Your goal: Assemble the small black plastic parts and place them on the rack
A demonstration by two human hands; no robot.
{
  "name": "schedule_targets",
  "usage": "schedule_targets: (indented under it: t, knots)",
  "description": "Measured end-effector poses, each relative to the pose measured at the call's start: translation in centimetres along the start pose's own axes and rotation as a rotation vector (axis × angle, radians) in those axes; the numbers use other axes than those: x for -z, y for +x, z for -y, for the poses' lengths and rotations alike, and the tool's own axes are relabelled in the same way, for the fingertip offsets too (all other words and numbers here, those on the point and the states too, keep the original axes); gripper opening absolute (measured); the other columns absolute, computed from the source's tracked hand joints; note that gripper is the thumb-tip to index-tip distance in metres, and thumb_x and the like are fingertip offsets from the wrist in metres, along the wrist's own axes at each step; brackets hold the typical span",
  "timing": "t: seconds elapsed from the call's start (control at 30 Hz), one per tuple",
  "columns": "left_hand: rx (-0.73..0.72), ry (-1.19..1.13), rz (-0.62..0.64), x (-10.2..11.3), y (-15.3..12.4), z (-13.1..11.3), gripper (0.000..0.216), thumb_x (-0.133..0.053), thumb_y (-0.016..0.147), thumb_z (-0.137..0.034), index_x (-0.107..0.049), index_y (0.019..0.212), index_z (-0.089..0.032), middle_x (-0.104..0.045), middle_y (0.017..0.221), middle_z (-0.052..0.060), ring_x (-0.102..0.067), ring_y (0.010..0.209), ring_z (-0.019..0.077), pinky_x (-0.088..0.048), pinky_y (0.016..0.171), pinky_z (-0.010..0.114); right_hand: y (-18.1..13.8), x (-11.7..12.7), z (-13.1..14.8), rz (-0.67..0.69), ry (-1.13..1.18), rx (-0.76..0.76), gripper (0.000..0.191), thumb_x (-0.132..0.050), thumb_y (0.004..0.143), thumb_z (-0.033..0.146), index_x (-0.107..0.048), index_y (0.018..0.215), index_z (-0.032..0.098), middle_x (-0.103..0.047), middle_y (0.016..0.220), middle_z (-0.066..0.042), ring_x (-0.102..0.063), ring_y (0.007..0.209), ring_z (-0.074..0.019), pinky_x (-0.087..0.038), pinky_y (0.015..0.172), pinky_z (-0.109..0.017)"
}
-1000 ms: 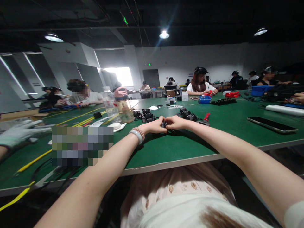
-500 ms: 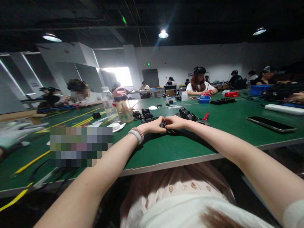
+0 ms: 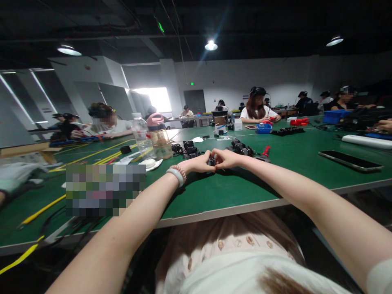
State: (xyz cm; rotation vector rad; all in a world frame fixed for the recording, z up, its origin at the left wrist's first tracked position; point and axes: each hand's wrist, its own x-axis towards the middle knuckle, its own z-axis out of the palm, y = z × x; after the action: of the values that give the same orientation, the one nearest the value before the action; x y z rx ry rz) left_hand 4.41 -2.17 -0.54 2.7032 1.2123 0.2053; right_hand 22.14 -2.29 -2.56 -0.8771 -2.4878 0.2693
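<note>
My left hand and my right hand meet over the green table, fingers curled together around a small black part that is mostly hidden between them. Both hands are closed on it and rest on the tabletop. A pale bracelet and bead band sit on my left wrist. Just beyond my hands lie clusters of similar black parts and another group of black parts with a red-handled tool beside it.
A pink-lidded bottle and a clear water bottle stand at the left. A phone lies at the right. A blue tray sits further back. Other people work around the table; a gloved hand is at far left.
My hands have stayed together on the black part, with the fingers shifting slightly. The gloved hand at the far left has drawn back toward the edge.
</note>
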Motion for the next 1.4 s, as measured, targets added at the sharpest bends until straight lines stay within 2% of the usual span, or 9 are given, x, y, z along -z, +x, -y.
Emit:
schedule_targets:
  t: [1.4]
  knots:
    - [0.006, -0.008, -0.001, 0.01, -0.01, -0.18, 0.068, -0.054, 0.056, -0.051, -0.033, 0.108, -0.013, -0.053, 0.099, 0.009, -0.052, 0.082, 0.0199, -0.038, 0.065, 0.026, -0.05, -0.10, 0.42, -0.007, -0.019, -0.007, 0.039, -0.057, 0.061, 0.030, -0.040, 0.094, 0.017, -0.058, 0.075, 0.000, -0.054, 0.064, -0.0124, -0.037, 0.054, -0.021]
